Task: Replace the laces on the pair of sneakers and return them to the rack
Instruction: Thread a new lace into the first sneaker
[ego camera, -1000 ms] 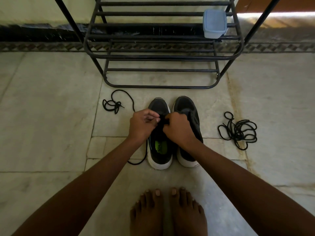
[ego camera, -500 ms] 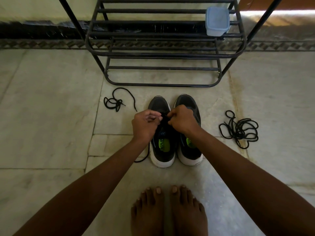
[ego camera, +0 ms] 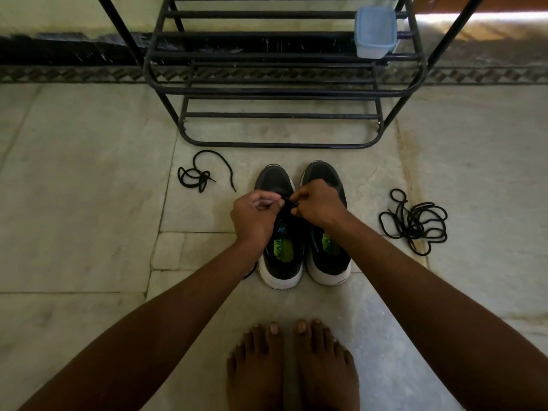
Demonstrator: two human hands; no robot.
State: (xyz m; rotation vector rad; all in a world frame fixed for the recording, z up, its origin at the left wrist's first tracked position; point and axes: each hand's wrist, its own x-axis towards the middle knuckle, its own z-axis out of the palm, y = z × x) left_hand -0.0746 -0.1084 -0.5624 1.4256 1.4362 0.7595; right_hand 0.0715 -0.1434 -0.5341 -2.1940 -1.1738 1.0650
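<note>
Both hands have shifted slightly toward the toe of the left sneaker (ego camera: 280,232) over the last second, and I now see the right sneaker's (ego camera: 327,241) green insole, which the right forearm covered before. My left hand (ego camera: 255,216) and right hand (ego camera: 318,204) meet over the left sneaker's lacing area, each with fingers curled, pinching a short stretch of black lace (ego camera: 288,201) between them.

I judge the task to be at an early-to-middle stage. A short black lace (ego camera: 201,175) lies loose on the floor (ego camera: 74,203) to the left of the pair, and a larger tangle of black laces (ego camera: 415,222) lies to the right, well apart from the shoes. I cannot tell which are old and which are new, nor how many eyelets are threaded, because my hands hide them. The right sneaker shows no lace that I can see. Both shoes wait on the floor just in front of the rack (ego camera: 281,93), so the return is not yet done.

The sneakers are dark mesh-like fabric with thick white soles, standing side by side, touching, toes toward the rack. Laces look thin, round and limp. The rack is black tubular metal with rounded corners and slatted tiers. A pale blue, translucent plastic box (ego camera: 375,32) with a lid sits at the right end of an upper tier. Flooring is pale, mottled stone slabs with thin joints. My bare feet (ego camera: 292,363) sit at the near edge.
</note>
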